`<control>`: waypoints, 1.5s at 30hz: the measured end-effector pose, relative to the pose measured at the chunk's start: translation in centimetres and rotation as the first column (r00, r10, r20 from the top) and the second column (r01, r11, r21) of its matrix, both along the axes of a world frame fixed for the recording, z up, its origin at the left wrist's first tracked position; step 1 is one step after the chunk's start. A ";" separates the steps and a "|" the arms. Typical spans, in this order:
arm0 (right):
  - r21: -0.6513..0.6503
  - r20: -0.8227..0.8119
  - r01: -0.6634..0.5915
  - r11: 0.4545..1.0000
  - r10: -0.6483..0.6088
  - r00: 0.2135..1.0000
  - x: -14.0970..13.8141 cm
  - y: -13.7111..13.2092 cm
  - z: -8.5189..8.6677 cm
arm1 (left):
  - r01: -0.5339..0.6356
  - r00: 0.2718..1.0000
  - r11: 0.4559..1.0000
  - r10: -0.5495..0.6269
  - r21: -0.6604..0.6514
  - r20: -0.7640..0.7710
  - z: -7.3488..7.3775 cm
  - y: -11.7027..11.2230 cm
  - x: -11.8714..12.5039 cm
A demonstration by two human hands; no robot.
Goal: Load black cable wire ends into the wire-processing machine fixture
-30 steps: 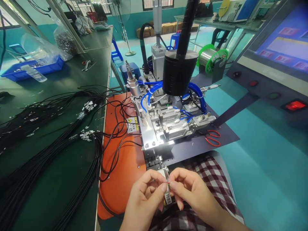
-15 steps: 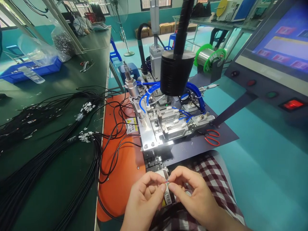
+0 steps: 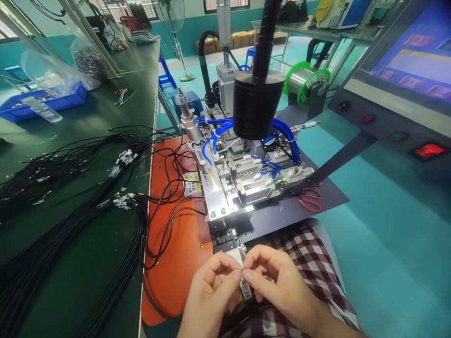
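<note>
My left hand (image 3: 215, 286) and my right hand (image 3: 278, 281) meet fingertip to fingertip in front of the machine. Both are closed in a pinch on thin coloured wires (image 3: 243, 270), of which only a tiny reddish and greenish bit shows between the fingertips. The rest of the wires is hidden by my fingers. Just behind my hands is a white label with black characters (image 3: 245, 290). Beyond stands the metal machine (image 3: 253, 188) with blue air tubes (image 3: 287, 131). Black cables (image 3: 172, 206) run over its orange base plate (image 3: 183, 263).
Bundles of black cables with shiny metal ends (image 3: 124, 201) lie on the dark green table (image 3: 141, 84) at left. Red-handled scissors (image 3: 310, 199) rest on the grey plate. A black lamp head (image 3: 259, 105) hangs over the machine, and a control panel (image 3: 394, 122) juts in at right.
My right hand's fingertips have moved slightly left, closing the small gap to my left fingertips. Less of the coloured wires shows now. The left hand has hardly moved.
</note>
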State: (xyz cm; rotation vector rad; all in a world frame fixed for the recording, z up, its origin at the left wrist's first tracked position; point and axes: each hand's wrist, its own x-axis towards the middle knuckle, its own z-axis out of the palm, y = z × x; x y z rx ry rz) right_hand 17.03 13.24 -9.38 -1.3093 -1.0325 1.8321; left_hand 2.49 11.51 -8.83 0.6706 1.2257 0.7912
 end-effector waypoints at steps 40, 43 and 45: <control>0.038 -0.084 0.067 0.997 -0.063 0.994 -0.8 -0.5 -0.7 | -0.037 0.992 0.999 0.035 0.018 0.123 -0.5 -0.5 0.1; 0.014 -0.126 0.056 0.998 -0.054 0.991 -0.8 -0.5 -0.8 | -0.044 0.986 0.999 0.040 0.025 0.162 -0.5 -0.3 0.3; -0.004 -0.154 0.051 0.999 -0.051 0.987 -0.9 -0.5 -0.8 | -0.036 0.980 0.999 0.032 0.020 0.195 -0.5 -0.1 0.3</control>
